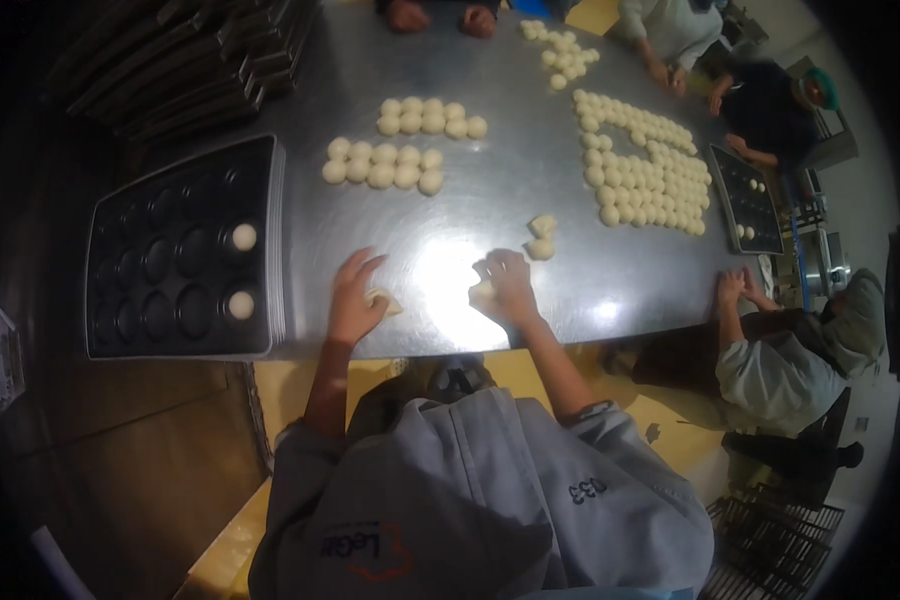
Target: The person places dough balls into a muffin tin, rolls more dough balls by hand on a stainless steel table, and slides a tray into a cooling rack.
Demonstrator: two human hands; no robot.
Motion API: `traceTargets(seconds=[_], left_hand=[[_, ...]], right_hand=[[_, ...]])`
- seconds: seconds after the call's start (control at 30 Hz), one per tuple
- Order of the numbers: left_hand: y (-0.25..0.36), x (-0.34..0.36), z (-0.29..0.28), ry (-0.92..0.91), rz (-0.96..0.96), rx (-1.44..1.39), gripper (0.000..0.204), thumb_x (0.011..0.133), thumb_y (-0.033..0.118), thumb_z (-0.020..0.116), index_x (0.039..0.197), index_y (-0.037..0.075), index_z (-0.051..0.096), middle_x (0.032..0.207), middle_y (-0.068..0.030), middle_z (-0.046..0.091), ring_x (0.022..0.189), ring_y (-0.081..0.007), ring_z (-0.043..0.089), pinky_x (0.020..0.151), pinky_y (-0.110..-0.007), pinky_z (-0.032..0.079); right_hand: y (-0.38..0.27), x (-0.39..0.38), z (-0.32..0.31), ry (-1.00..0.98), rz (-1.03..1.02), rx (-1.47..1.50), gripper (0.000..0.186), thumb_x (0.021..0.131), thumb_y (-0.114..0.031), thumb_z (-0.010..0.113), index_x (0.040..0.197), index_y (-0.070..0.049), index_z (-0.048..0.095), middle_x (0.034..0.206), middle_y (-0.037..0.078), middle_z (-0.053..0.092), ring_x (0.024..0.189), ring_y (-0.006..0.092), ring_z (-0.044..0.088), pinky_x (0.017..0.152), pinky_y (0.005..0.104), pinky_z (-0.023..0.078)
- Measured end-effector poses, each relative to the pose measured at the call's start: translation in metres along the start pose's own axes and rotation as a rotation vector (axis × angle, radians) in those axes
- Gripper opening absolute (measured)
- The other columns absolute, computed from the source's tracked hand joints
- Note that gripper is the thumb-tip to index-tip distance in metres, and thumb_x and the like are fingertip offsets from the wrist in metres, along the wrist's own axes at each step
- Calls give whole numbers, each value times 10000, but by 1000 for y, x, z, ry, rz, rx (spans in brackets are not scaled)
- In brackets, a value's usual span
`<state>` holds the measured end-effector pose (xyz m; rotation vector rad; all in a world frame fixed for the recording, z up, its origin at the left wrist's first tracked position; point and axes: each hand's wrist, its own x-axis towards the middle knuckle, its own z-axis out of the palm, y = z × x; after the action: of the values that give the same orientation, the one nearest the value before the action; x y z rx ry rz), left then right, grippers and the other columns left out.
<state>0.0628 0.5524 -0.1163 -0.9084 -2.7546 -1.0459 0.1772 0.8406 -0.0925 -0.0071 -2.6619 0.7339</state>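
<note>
My left hand (352, 302) rests low over the steel table near its front edge, its fingers partly stretched and a piece of pale dough (389, 303) at its thumb and palm. Across a bright patch of glare, my right hand (511, 290) curls over another piece of dough (482, 296). Its fingers hide part of that piece. Just beyond the right hand lie two more uneven dough pieces (541, 238), touching each other. Farther off, rounded dough balls (382, 165) sit in two grouped blocks.
At left, a stack of dark baking trays (276, 250) with round hollows holds two dough balls. A large block of dough balls (635, 180) covers the right side, with a loose cluster (560, 55) behind. Another tray (770, 215) stands at the right edge. Several co-workers surround the table (320, 60).
</note>
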Motion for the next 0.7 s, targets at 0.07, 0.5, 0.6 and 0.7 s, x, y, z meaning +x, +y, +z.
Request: traceTargets(seconds=[0.07,0.5,0.6,0.7], left_hand=[[6,-12,15,-119,83,-179,485,747,109,728,1229,110,672,1373,-150,590,1260,-318,568,1097,-473,429],[22,-8,31,-35,121,-229,163,710,132,782,843,73,709,1003,-138,728,1028,-302,678,916,-440,517],[-42,-19,14,-154,177,-304,143,725,117,771,850,82,713,1028,-134,723,1032,-313,672,949,-441,508],[-15,18,9,41,85,-120,120,747,117,764,861,106,729,1040,-118,731,1038,-301,681,955,-439,524]], right_hand=[[-9,-17,20,-35,93,104,341,779,-224,760,1095,-116,691,1217,153,596,1174,338,543,1001,458,456],[-8,-38,19,40,77,209,121,791,-105,747,885,-72,677,977,140,684,924,361,626,855,457,495],[41,-66,-26,-80,196,275,154,801,-178,752,873,-70,670,933,121,671,864,326,605,812,443,469],[70,-29,-17,95,261,-87,199,749,-175,756,891,-91,645,933,119,593,946,356,528,816,467,431]])
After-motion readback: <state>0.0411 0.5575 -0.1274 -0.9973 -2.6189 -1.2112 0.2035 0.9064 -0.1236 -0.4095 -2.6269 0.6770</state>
